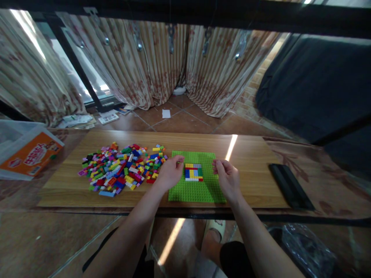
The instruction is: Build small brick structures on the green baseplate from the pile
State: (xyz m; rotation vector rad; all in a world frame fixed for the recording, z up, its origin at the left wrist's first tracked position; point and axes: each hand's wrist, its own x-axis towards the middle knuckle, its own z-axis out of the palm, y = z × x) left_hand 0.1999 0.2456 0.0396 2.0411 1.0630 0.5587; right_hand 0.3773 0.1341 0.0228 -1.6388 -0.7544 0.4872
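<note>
A green studded baseplate lies on the wooden board in front of me. Near its middle sits a flat rectangle of toy bricks in yellow, red, blue, white, green and grey. My left hand hovers over the plate's left side, its fingers curled in toward the thumb. On the other side, my right hand is over the plate's right edge with its fingers closed as in a pinch. Whatever either hand holds, if anything, is too small or hidden to make out. A large heap of loose mixed bricks spreads out left of the plate.
The wooden board rests on a patterned cloth. A clear plastic box with an orange label stands at far left. At right lies a black flat case. Dark frame bars cross the top, before striped curtains.
</note>
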